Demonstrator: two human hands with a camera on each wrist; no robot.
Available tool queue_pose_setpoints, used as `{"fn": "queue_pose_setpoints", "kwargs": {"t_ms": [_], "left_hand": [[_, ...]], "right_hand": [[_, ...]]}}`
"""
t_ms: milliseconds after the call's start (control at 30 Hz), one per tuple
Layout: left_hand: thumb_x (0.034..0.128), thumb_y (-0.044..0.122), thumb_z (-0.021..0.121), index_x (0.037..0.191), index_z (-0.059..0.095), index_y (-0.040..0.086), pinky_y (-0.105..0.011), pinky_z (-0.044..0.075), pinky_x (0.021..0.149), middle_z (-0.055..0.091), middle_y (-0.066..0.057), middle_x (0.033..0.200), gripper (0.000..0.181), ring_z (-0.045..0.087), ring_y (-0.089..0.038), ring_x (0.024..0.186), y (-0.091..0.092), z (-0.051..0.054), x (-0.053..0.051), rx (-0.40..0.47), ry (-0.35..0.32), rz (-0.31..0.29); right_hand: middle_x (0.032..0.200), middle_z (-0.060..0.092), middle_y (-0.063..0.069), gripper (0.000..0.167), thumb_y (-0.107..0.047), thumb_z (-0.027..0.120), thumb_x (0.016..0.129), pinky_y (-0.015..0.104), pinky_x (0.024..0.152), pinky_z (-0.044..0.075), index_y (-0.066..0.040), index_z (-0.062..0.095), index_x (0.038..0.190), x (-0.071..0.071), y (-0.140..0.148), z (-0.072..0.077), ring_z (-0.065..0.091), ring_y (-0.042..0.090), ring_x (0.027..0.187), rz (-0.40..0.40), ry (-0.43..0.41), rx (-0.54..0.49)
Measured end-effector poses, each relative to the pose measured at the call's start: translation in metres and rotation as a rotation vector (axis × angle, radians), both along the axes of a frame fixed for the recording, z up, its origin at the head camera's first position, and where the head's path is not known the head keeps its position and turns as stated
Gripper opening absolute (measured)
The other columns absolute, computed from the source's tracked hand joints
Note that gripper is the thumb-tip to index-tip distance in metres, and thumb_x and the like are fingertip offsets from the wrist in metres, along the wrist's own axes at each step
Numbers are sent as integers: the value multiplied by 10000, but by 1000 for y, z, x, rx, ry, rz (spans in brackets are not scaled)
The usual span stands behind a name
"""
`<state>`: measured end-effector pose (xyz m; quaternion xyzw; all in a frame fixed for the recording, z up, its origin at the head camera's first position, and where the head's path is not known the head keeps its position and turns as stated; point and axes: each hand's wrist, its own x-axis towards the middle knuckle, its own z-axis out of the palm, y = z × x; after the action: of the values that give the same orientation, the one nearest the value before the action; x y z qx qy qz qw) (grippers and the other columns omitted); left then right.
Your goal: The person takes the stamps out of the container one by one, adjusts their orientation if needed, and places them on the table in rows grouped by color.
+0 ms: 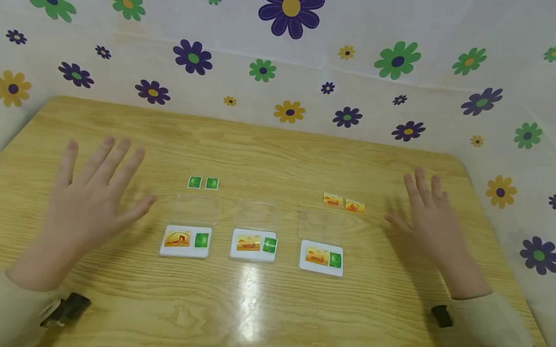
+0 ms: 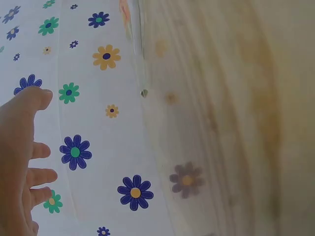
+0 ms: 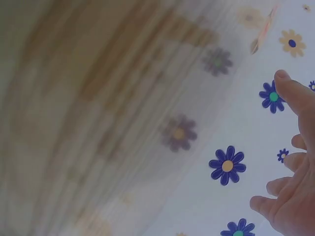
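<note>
The left hand (image 1: 89, 202) and right hand (image 1: 432, 226), fingers spread, flank the desk's (image 1: 141, 317) middle. Between them: three white cards (image 1: 252, 255), three clear panels (image 1: 258, 215), and, nearer the far edge, two green stickers (image 1: 212, 183) and two yellow stickers (image 1: 354, 206).

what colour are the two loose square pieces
The square pieces are green with white edges, best seen in the head view.

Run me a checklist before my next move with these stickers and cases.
Nothing held: ok; left hand and right hand both empty.
One orange sticker, one green sticker on each white case: ok.
Middle case's green sticker inside the edge: not ok; reaches right edge.
Clear covers off: ok; behind the cases.
Spares: ok; two loose green stickers, two loose orange stickers.
Stickers firmly stuck: cannot tell.
</note>
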<state>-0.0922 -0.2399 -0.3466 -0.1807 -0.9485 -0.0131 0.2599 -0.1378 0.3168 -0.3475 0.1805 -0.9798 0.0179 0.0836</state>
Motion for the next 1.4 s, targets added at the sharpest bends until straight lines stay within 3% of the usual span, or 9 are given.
{"fn": "queue_pose_setpoints", "kwargs": {"t_ms": [167, 333, 567, 767, 900, 1000, 1133, 1400], "left_hand": [[881, 735, 215, 1519, 265, 173, -511, -26, 1141, 273, -110, 1540, 852, 118, -225, 1443, 4, -1, 4, 13, -99, 24], [882, 651, 423, 1518, 268, 160, -492, -19, 1147, 316, -127, 1520, 819, 196, -264, 1424, 8, -4, 8, 68, -157, 17], [877, 546, 559, 1473, 341, 66, -490, 100, 1149, 398, -178, 1452, 795, 352, -366, 1320, 14, -11, 11, 241, -177, -71], [852, 436, 665, 1445, 371, 32, -530, 188, 1118, 426, -203, 1418, 776, 375, -396, 1289, 18, -18, 13, 357, -226, -121], [842, 363, 707, 1424, 387, 8, -518, 180, 1125, 431, -212, 1408, 753, 372, -408, 1285, 21, -23, 17, 451, -277, -159], [850, 328, 716, 1431, 378, 15, -533, 168, 1123, 413, -208, 1425, 742, 347, -415, 1301, 23, -26, 20, 532, -356, -166], [837, 275, 743, 1441, 378, 52, -624, 243, 1045, 410, -171, 1437, 741, 335, -406, 1312, 25, -30, 25, 646, -449, -162], [773, 142, 802, 1437, 408, 110, -597, 271, 1018, 445, -83, 1419, 773, 340, -299, 1321, 25, -44, 31, 818, -495, -185]], "right_hand": [[1549, 66, 251, 864, -342, 647, 908, 607, 1084, 145, 35, 146, 1503, 1, -15, 3, 15, 411, 1412, 3, -60, -118], [1571, 51, 185, 819, -327, 628, 926, 640, 1064, 163, -9, 157, 1515, 2, -31, 4, 15, 358, 1430, -7, -136, -247], [1569, 119, 162, 754, -247, 642, 925, 605, 1070, 217, -9, 221, 1503, 3, -50, 4, 163, 395, 1405, 50, -183, -407], [1551, 219, 155, 726, -289, 632, 928, 562, 1066, 280, -41, 262, 1501, 4, -67, 2, 262, 379, 1379, 88, -249, -522], [1515, 316, 139, 713, -331, 626, 926, 512, 1028, 373, -92, 284, 1504, 4, -80, 2, 384, 359, 1316, 86, -315, -576], [1469, 392, 136, 675, -308, 642, 918, 484, 998, 418, -88, 339, 1480, 5, -92, 3, 453, 335, 1261, 104, -335, -622], [1407, 464, 129, 618, -243, 667, 906, 452, 958, 461, -49, 407, 1432, 6, -108, 2, 505, 297, 1201, 152, -350, -691], [1313, 524, 158, 539, -177, 668, 905, 474, 930, 472, -31, 461, 1381, 6, -136, -3, 533, 319, 1137, 214, -436, -811]]}}
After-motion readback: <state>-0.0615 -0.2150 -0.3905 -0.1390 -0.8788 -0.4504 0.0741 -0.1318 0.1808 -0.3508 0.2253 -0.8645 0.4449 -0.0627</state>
